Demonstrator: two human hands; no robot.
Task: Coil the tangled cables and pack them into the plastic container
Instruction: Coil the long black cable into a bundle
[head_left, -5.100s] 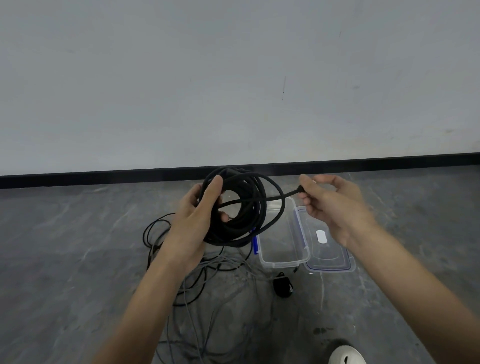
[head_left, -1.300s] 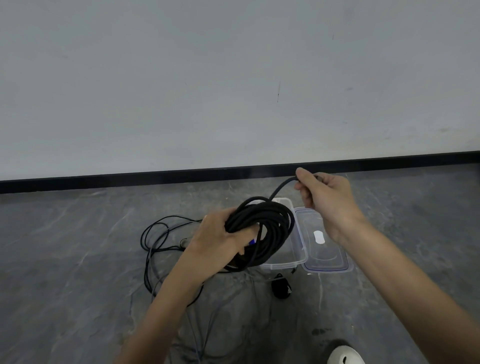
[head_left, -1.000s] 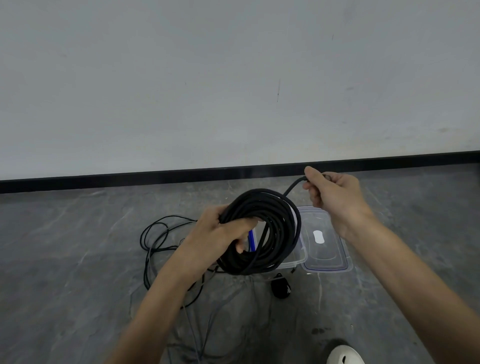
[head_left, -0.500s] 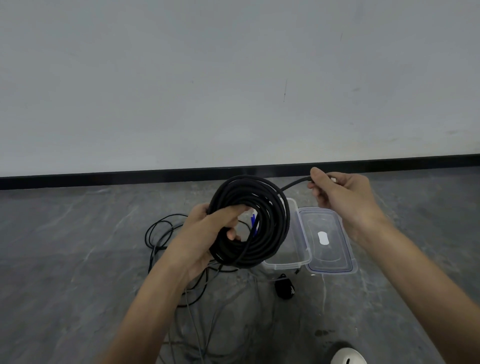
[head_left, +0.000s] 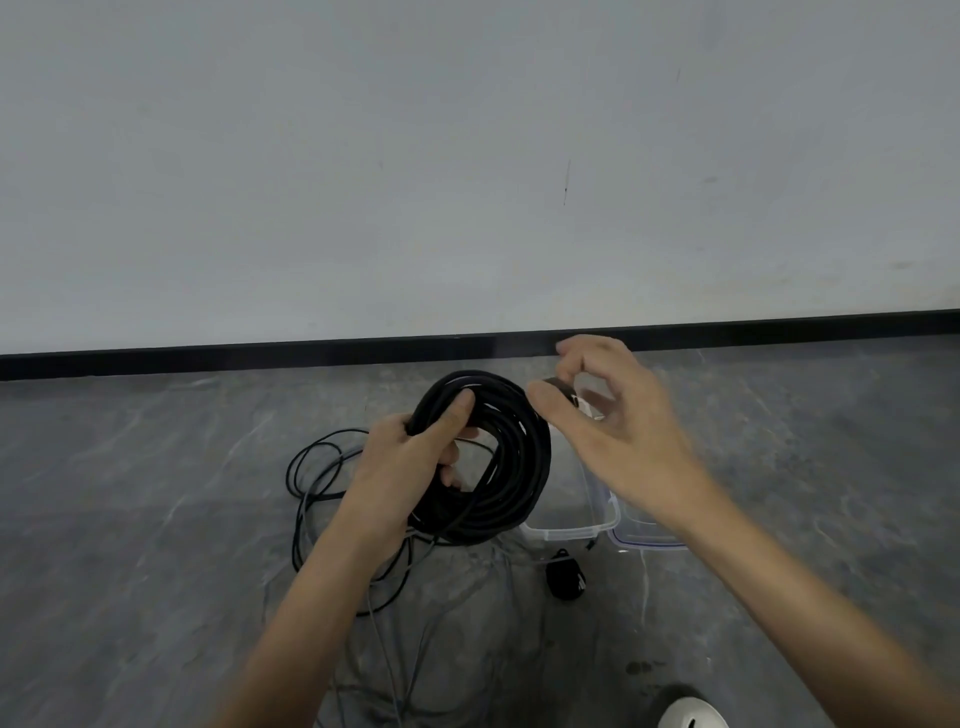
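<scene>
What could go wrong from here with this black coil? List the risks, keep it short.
1. The left hand grips the black coil on one side only; unbound loops could spring apart.
2. The right hand only pinches the cable end; a slip would likely undo the last turn.
3. The coil looks about as wide as the plastic container; it may not drop in flat.

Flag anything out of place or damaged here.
Nothing damaged. Thin black and grey cables sprawl tangled on the grey floor, left of the clear plastic container. A small black object lies loose in front of it. The thick black cable coil looks tidy.
</scene>
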